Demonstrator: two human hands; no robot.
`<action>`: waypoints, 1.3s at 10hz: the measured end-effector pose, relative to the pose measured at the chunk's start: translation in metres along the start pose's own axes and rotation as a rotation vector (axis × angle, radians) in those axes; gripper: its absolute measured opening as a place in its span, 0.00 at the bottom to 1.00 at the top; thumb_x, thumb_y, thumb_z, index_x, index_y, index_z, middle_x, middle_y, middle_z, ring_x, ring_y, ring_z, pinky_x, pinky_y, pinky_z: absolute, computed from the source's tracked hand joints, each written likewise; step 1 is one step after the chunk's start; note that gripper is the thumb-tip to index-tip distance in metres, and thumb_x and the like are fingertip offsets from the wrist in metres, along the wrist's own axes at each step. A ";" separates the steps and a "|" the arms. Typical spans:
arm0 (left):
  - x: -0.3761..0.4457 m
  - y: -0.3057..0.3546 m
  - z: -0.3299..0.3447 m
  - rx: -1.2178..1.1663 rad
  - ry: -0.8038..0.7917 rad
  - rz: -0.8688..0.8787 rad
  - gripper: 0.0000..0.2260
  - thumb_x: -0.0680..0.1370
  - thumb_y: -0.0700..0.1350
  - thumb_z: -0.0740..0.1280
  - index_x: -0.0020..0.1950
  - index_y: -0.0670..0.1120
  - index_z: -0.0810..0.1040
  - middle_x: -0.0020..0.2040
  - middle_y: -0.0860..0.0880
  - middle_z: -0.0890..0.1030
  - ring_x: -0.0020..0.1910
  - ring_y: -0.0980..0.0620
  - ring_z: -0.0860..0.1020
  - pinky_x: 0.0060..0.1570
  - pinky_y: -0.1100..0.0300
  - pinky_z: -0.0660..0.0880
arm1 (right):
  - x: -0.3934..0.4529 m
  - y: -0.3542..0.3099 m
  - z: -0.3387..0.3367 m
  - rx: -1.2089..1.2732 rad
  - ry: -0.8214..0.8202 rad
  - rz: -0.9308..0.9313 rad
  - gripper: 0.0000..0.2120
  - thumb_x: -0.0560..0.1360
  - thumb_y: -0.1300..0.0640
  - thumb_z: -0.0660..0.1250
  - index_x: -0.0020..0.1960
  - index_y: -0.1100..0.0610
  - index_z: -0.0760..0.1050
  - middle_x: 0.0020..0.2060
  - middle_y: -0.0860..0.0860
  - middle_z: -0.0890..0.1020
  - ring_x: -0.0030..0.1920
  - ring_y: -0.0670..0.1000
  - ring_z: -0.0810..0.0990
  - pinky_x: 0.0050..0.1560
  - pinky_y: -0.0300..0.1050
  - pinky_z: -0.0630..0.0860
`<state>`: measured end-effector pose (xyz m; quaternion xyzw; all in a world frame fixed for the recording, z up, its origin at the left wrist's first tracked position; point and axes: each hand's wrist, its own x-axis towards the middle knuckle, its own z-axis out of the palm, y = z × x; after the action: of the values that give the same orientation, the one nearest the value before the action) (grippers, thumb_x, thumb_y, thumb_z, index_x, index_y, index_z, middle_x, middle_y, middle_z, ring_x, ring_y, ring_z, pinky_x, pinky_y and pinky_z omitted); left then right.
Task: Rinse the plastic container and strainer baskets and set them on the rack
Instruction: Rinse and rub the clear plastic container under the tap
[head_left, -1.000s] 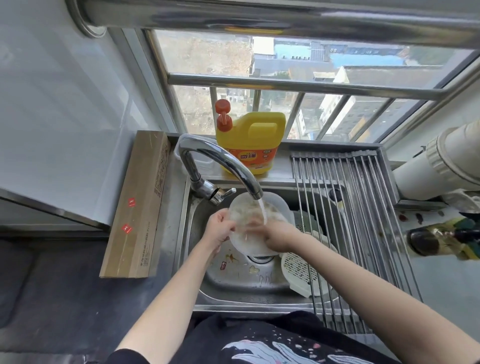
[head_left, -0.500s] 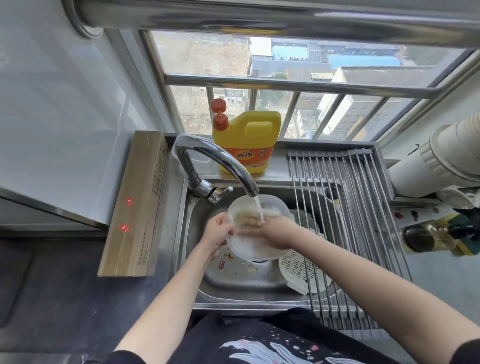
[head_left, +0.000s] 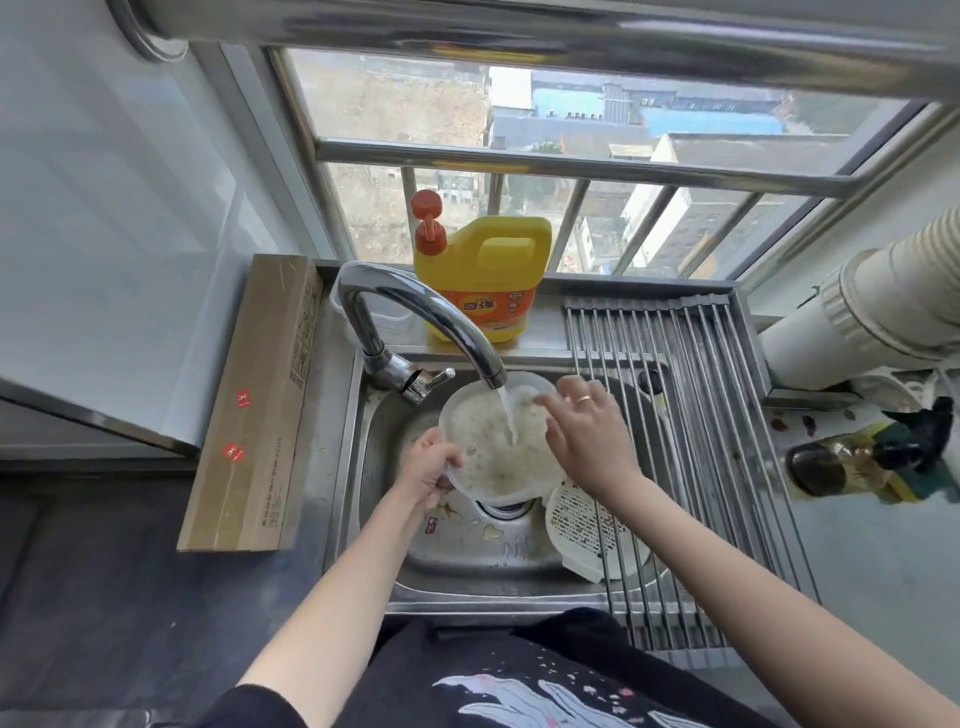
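A person stands at a steel sink (head_left: 374, 467) under a barred window, both bare forearms reaching in. The left hand (head_left: 428, 470) grips the near-left rim of a translucent plastic container (head_left: 488, 457), fingers curled round its edge, holding it tilted beneath the faucet (head_left: 415, 317). A thin stream of water (head_left: 508, 415) runs from the spout into the container, which holds cloudy, foamy water with pale specks. The right hand (head_left: 587, 431) hovers over the container's right rim with fingers spread and straight, holding nothing; a ring shows on one finger. Just right of the container, low in the basin, a white strainer basket (head_left: 582, 525) with a perforated floor lies partly under the rack (head_left: 691, 426); whether a second basket sits beneath it I cannot tell. The rack, a roll of parallel steel rods, spans the right part of the sink from back edge to front edge, with bare rods along its length. On the ledge behind the faucet stands a yellow detergent jug (head_left: 491, 280) with an orange pump. A long cardboard box (head_left: 254, 415) lies along the sink's left edge on the dark counter. To the far right, beyond the rack, a dark bottle (head_left: 841, 465) lies on its side.
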<state>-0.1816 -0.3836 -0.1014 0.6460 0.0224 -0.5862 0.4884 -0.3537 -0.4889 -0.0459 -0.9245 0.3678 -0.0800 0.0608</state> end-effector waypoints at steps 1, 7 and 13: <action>-0.004 -0.001 0.009 -0.038 0.000 -0.012 0.16 0.67 0.24 0.57 0.41 0.46 0.67 0.36 0.46 0.73 0.17 0.58 0.61 0.16 0.68 0.56 | 0.000 0.008 0.000 0.305 -0.124 0.475 0.24 0.73 0.60 0.67 0.67 0.52 0.68 0.51 0.53 0.74 0.47 0.54 0.75 0.39 0.48 0.75; -0.008 -0.035 0.028 0.426 -0.020 -0.020 0.29 0.77 0.37 0.57 0.77 0.48 0.52 0.45 0.48 0.71 0.32 0.52 0.69 0.25 0.62 0.69 | 0.063 -0.012 -0.027 0.462 -0.453 0.457 0.26 0.72 0.65 0.61 0.71 0.62 0.68 0.53 0.58 0.81 0.38 0.50 0.76 0.34 0.41 0.72; -0.024 -0.017 0.007 0.592 -0.738 -0.792 0.12 0.75 0.40 0.46 0.33 0.46 0.62 0.18 0.54 0.64 0.13 0.61 0.59 0.13 0.72 0.53 | 0.074 0.003 -0.023 0.183 -1.305 0.749 0.15 0.74 0.63 0.49 0.30 0.53 0.53 0.18 0.48 0.55 0.17 0.45 0.52 0.23 0.34 0.48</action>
<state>-0.2048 -0.3663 -0.0915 0.4511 -0.0735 -0.8894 0.0090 -0.3072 -0.5427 -0.0161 -0.5886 0.5386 0.4792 0.3658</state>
